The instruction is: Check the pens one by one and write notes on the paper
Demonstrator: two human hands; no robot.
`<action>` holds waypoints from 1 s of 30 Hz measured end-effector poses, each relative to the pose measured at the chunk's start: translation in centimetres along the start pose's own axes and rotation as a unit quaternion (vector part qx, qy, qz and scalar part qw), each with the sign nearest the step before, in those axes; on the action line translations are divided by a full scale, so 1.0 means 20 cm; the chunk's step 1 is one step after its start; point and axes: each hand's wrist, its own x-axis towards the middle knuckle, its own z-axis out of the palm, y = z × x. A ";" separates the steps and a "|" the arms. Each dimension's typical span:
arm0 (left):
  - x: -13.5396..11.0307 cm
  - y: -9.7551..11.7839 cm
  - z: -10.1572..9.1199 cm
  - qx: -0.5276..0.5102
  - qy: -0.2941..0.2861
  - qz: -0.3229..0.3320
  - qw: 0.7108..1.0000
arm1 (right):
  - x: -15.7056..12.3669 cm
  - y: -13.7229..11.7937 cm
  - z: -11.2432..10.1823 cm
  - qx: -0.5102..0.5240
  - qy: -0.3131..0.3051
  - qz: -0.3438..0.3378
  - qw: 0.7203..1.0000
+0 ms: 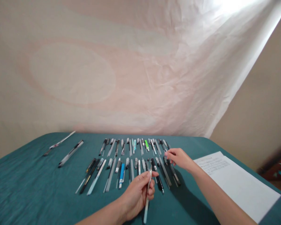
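My left hand (135, 195) is closed round a slim, pale pen (146, 208). The pen tilts upward, with its narrow tip just above my thumb and its light-blue end low near the front of the picture. To the right, my right hand (181, 160) is over the right end of the pen rows, thumb and fingers pinched together. Whatever lies between those fingertips is too small to make out. Just below them is a dark pen (175, 175) on the cloth. Beside my left hand lies a black pen (159, 184), and farther left a blue pen (122, 175).
Several pens and loose caps lie in two rows on the green cloth (46, 193), a bright green piece (146, 145) among them. At left lie a clear pen (71, 153) and a thin white pen (62, 140). A written sheet (239, 184) lies at right. Pale sheeting (131, 78) hangs behind.
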 end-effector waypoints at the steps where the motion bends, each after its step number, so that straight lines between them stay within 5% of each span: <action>1: 0.00 0.00 0.00 0.001 0.000 0.002 1.000 | -0.03 -0.06 0.03 0.015 -0.023 -0.005 1.000; 6: -0.01 0.01 0.02 0.003 0.008 0.010 1.000 | -0.17 -0.27 0.19 0.142 -0.168 -0.008 0.976; 17: -0.02 0.02 0.06 0.014 0.055 0.042 0.997 | -0.22 -0.34 0.24 0.249 -0.113 0.003 0.962; 26: -0.02 0.02 0.06 -0.011 0.045 0.029 0.998 | -0.21 -0.30 0.22 0.368 -0.203 0.062 0.905; 30: 0.00 0.02 0.04 -0.024 0.059 0.046 0.997 | -0.22 -0.30 0.24 0.348 -0.188 0.048 0.917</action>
